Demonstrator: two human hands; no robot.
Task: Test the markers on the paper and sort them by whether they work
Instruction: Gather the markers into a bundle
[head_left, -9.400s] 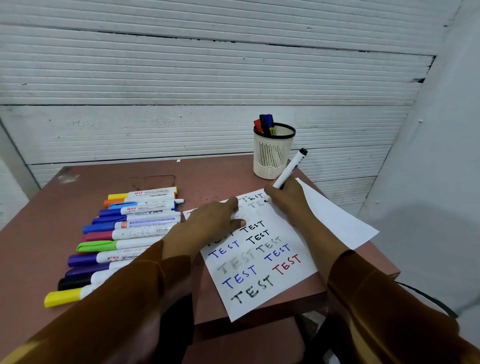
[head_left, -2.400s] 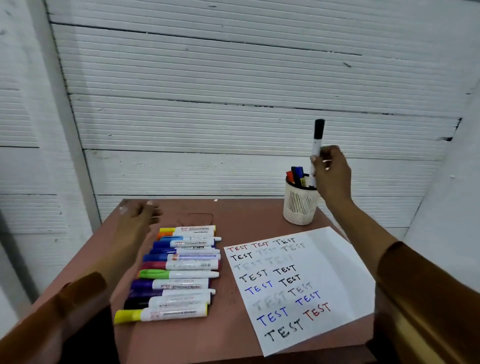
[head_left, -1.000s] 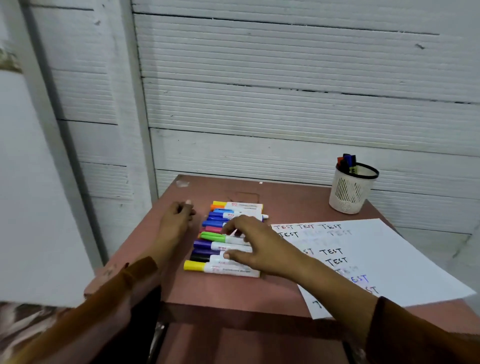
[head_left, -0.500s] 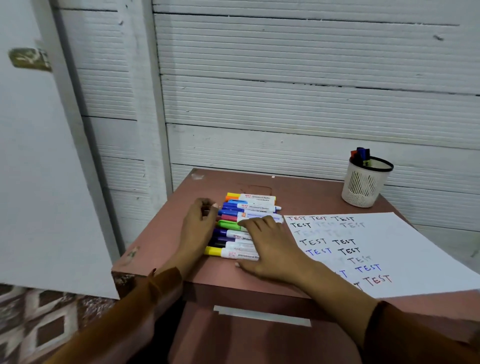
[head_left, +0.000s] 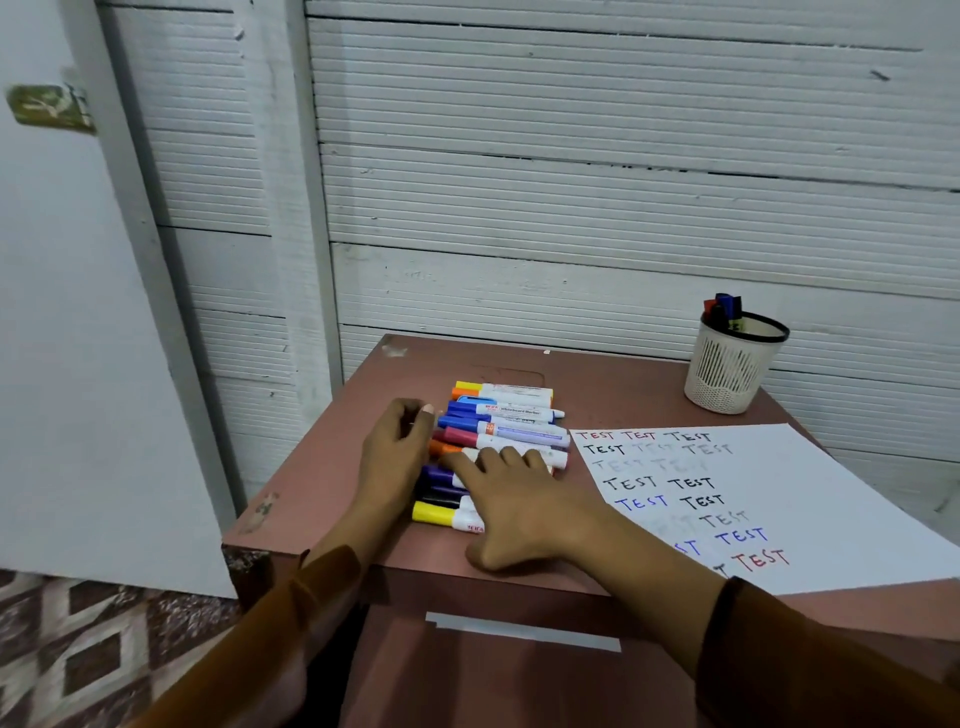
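Several whiteboard markers (head_left: 511, 415) with coloured caps lie side by side in a row on the reddish table (head_left: 332, 467). My left hand (head_left: 397, 452) rests against the cap ends on the row's left side, fingers loosely bent. My right hand (head_left: 519, 501) lies flat on top of the nearer markers, fingers straight, hiding part of them. A yellow-capped marker (head_left: 436, 513) sits nearest me. To the right lies the white paper (head_left: 810, 483) with "TEST" written many times in black, blue, red and faint grey. A white mesh pen cup (head_left: 730, 364) at the far right holds a few markers.
The table stands against a white ribbed wall (head_left: 571, 182). A drawer front with a pale handle strip (head_left: 522, 631) is below the near edge. The paper overhangs the table's right side. Patterned floor (head_left: 78, 639) shows at the lower left.
The black marker went into the cup and my right hand crossed to the marker row. Both hands have closed in on the row, left at the caps, right flat on top.
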